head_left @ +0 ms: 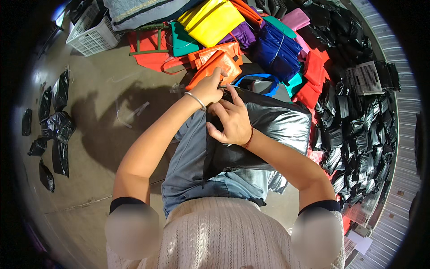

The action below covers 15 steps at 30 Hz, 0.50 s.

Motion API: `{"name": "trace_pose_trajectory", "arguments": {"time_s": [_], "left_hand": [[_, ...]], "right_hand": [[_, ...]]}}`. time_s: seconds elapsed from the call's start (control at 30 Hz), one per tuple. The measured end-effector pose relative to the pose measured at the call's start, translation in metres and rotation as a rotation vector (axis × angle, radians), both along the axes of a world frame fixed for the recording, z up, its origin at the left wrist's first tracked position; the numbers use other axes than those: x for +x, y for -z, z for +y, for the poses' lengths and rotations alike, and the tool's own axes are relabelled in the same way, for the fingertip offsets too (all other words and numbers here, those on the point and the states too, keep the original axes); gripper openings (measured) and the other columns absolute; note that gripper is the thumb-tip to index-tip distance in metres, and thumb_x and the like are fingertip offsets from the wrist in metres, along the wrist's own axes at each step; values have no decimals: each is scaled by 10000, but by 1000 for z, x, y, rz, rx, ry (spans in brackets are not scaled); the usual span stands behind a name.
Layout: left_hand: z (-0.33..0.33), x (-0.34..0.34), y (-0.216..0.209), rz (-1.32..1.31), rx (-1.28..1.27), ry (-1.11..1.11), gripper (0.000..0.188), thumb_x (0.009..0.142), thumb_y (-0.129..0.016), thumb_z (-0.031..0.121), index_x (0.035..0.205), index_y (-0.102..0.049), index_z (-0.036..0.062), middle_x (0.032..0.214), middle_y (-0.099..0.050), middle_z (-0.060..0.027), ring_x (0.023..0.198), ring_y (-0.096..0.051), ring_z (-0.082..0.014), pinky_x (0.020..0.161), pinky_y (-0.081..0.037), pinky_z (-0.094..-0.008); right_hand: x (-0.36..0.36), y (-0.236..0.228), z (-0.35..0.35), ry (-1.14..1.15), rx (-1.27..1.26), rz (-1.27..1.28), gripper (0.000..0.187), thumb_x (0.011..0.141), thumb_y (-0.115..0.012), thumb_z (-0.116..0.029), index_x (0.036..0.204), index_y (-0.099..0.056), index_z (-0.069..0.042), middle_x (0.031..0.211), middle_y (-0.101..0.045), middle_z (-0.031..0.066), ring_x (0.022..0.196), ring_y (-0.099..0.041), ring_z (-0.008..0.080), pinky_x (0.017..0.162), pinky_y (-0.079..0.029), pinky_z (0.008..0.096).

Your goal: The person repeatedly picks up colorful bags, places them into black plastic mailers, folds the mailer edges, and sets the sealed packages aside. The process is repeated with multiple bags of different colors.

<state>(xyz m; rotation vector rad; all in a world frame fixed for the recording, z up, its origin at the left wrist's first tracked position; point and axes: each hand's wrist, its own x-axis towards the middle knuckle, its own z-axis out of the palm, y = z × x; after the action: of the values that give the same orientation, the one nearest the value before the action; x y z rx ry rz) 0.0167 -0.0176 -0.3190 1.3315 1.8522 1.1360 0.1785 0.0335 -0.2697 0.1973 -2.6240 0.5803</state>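
A large shiny black plastic bag [277, 119] lies across my lap, its open-looking edge towards my hands. My left hand [208, 92], with a bracelet on the wrist, is closed at the bag's upper left corner. Its fingertips are partly hidden, and its index finger reaches over a folded orange bag [215, 67] just beyond. Against the same edge rests my right hand [235, 120], thumb and fingers apart, its index finger stretched up towards my left hand.
Folded yellow [212, 22], dark blue [277, 51] and red bags [313, 74] are heaped ahead. A large pile of black packages [358, 139] fills the right side. Several black packages [58, 125] lie on the floor at left, below a white basket [94, 36].
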Motion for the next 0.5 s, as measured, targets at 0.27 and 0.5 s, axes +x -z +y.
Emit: {"name": "trace_pose_trajectory", "arguments": {"time_s": [0.27, 0.5], "left_hand": [[8, 7, 6, -11, -130, 1, 436, 885, -624, 113, 1254, -395, 73, 800, -598, -181, 696, -624, -275, 634, -469, -391], [52, 5, 10, -43, -309, 251, 572, 985, -428, 547, 1237, -482, 36, 1054, -670, -233, 917, -667, -334, 822, -504, -364]], "right_hand": [[5, -2, 0, 142, -4, 255, 199, 713, -656, -219, 851, -575, -101, 743, -555, 0, 748, -527, 220, 847, -352, 392], [3, -2, -1, 178, -10, 246, 182, 719, -662, -207, 836, -567, -106, 756, -554, 4, 771, -538, 238, 828, -370, 406]]}}
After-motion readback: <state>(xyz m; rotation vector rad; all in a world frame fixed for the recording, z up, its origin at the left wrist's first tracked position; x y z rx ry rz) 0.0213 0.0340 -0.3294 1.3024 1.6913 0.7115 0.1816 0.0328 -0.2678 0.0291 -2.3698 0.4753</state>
